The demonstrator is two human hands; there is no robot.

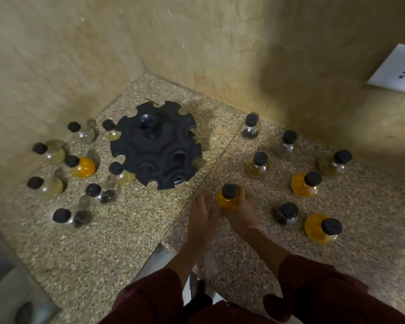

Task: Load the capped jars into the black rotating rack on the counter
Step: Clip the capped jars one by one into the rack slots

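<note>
- Head view, lower centre: the right hand [242,212] curls its fingers round the orange jar [223,201], which stands on the counter [131,235] just below and right of the black rack [156,146].
- The left hand [202,215] lies beside the jar with fairly straight fingers and holds nothing; blur hides whether it touches the jar.
- The jar looks like smooth, round-bellied glass with a narrow neck and a matt black cap [229,190]. It is probably rigid, breakable, slippery and moderately heavy when filled, so gripping the belly or neck seems safest.
- The rack is dull black, likely plastic, with a scalloped rim of open notches, none yet holding a jar.
- Other capped jars stand in clusters at left [83,167] and right [305,184] on the speckled stone.
</note>
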